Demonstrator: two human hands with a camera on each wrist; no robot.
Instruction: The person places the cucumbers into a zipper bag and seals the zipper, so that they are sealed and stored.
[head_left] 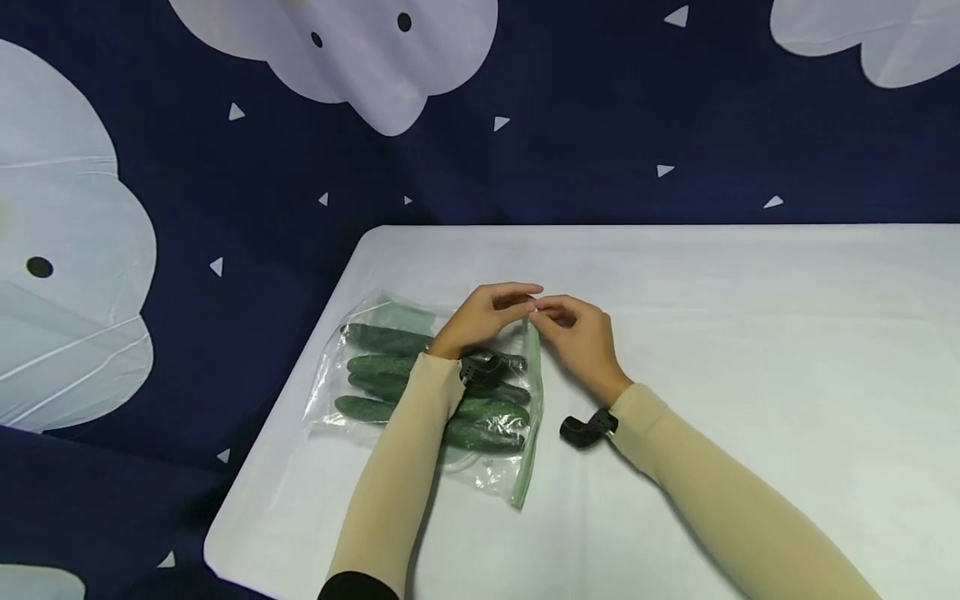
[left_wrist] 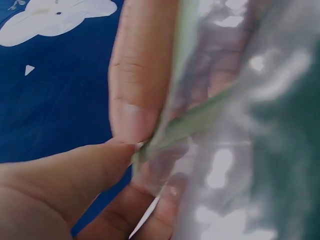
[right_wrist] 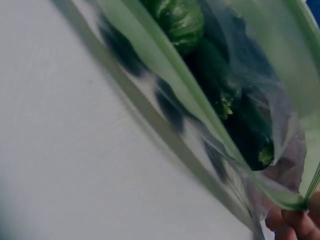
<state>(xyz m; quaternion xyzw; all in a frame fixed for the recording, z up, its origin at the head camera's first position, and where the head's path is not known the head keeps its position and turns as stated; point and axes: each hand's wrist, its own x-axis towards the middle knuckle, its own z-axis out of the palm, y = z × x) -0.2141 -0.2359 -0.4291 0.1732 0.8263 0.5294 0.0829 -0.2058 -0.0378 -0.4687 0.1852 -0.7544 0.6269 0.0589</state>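
Observation:
A clear zip bag with a green zip strip lies flat, its mouth toward the right. Inside it are several dark green cucumbers, side by side. My left hand reaches over the bag and pinches the far corner of its mouth. From the right, my right hand pinches the same corner, fingertips meeting the left ones. The right wrist view shows the green edges parted, with cucumber ends visible between them. Close up in the left wrist view, fingers press on the strip's end.
A white table lies under the bag, its left edge close by. Behind and to the left hangs a dark blue cloth with white clouds and triangles. A black wrist camera sits on the right sleeve.

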